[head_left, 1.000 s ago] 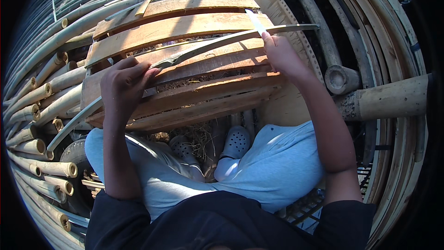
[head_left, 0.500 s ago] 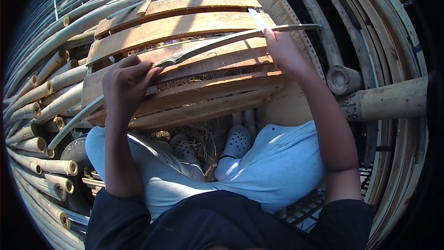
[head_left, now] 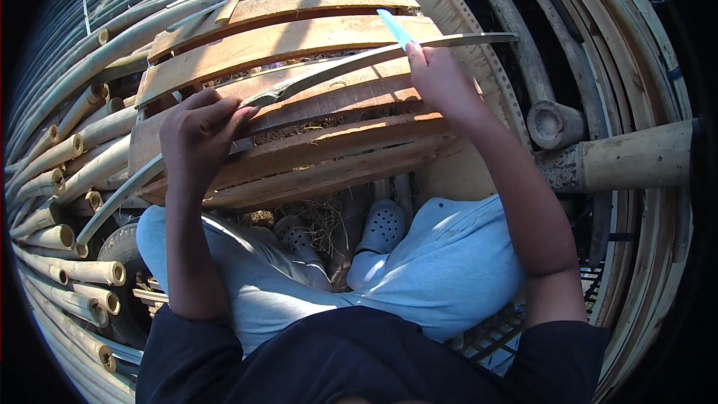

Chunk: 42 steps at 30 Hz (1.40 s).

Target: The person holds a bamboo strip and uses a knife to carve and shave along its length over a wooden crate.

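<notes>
A long, thin bamboo strip (head_left: 329,72) slants across in front of me, rising from lower left to upper right with a slight bend. My left hand (head_left: 196,133) is closed around it, close to a rough, notched node. Farther along, my right hand (head_left: 449,86) grips a knife (head_left: 394,28), whose bright, pale blade points up and left across the strip. The knife's handle is hidden inside my fingers. Under both hands lies a slatted wooden crate (head_left: 292,39), with shadows falling over its planks.
Stacked bamboo poles (head_left: 93,271) fill the left side. A plywood sheet (head_left: 441,179) stands against the crate's right end. Thick bamboo (head_left: 636,157) and long split lengths (head_left: 636,52) lie to the right. A tyre (head_left: 122,249) sits low at left. My clogs (head_left: 383,224) rest among straw.
My right hand and the knife have slid a short way left along the bamboo strip. The left hand has shifted only slightly, still holding it.
</notes>
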Each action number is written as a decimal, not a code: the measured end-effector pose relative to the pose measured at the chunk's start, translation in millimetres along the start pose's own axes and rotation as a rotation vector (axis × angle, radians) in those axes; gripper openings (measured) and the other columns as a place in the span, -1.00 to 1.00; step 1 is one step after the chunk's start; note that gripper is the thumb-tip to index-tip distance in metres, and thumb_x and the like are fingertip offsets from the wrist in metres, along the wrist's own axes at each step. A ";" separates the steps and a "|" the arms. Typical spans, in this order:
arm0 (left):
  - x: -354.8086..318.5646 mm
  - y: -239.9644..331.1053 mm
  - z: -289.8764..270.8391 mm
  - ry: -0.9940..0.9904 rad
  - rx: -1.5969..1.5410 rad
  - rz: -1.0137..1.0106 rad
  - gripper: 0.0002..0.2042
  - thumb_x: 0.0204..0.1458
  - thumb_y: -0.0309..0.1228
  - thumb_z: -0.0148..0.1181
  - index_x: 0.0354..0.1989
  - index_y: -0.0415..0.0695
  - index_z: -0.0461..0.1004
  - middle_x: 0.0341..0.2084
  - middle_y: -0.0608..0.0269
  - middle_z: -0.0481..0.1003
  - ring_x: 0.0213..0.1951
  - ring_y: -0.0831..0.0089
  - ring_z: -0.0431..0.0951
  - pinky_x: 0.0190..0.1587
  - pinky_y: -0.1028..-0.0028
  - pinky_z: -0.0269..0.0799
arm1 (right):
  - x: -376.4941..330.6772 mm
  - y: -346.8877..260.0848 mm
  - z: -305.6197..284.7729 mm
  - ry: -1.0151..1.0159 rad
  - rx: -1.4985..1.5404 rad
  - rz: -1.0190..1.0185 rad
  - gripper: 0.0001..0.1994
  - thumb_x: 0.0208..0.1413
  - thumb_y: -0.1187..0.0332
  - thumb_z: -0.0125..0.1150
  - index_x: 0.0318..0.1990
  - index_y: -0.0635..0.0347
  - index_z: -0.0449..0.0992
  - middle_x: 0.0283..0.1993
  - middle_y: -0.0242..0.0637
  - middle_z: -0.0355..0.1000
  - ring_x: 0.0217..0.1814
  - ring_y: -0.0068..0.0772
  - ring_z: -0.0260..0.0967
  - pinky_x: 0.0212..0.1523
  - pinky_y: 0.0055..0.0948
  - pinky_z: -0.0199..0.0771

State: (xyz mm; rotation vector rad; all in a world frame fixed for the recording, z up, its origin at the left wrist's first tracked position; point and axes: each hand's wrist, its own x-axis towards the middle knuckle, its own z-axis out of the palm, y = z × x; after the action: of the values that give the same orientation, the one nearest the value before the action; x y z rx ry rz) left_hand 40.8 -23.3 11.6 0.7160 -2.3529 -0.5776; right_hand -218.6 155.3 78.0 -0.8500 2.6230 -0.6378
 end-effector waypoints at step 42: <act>-0.2 2.6 -0.6 0.011 0.084 0.089 -0.82 -0.06 -0.38 0.49 -0.28 -0.12 0.72 -0.54 0.21 0.51 -0.49 0.29 0.53 -0.38 0.38 0.37 | -23.3 -9.8 35.2 0.036 -0.117 -0.192 -0.49 0.42 0.08 -0.08 -0.31 0.39 0.60 -0.48 0.17 0.51 -0.32 0.22 0.56 -0.24 0.07 0.52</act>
State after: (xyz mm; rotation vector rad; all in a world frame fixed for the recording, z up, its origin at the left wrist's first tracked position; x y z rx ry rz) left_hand 40.4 -21.3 13.4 0.6459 -2.3973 -0.4373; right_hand -181.2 151.4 56.5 -1.1469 2.6528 -0.5558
